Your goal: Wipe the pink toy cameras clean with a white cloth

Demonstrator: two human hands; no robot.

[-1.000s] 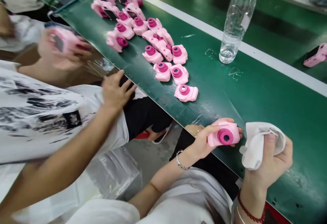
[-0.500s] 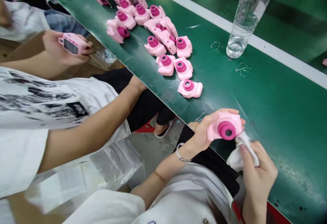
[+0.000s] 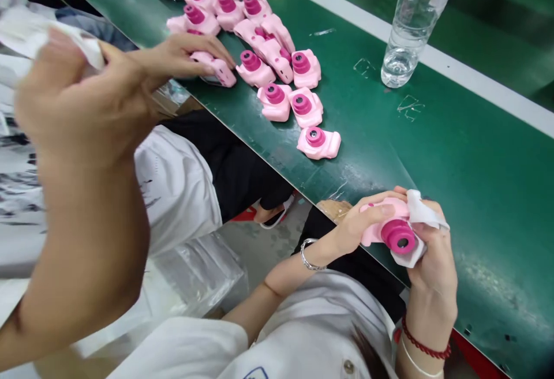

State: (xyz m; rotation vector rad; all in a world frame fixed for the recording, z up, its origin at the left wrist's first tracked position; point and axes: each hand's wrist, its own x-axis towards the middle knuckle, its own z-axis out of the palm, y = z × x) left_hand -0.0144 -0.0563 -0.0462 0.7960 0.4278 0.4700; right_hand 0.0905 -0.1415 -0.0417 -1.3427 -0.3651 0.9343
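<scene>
A pink toy camera (image 3: 396, 232) with a magenta lens ring is held above the green table's near edge. My left hand (image 3: 352, 226) grips its left side, thumb across the top of the body. On the other side, my right hand (image 3: 435, 252) is closed around a white cloth (image 3: 422, 209) and presses it to the camera's right side and underside. The cloth's upper end sticks out over the fingers; part of it is hidden behind the camera. A single toy camera (image 3: 319, 142) lies lens up on the table, a short way beyond my left hand.
Several more pink toy cameras (image 3: 274, 102) lie grouped farther along the green table (image 3: 437, 160). A clear plastic bottle (image 3: 400, 50) with some water stands near a white strip. At the left, a co-worker's hand (image 3: 186, 56) touches another camera; their other hand (image 3: 86, 90) holds white cloth.
My right hand has moved up and around the camera's right side, bringing the cloth against it. The camera has tilted slightly. The co-worker has lowered a camera to the table and raised an arm.
</scene>
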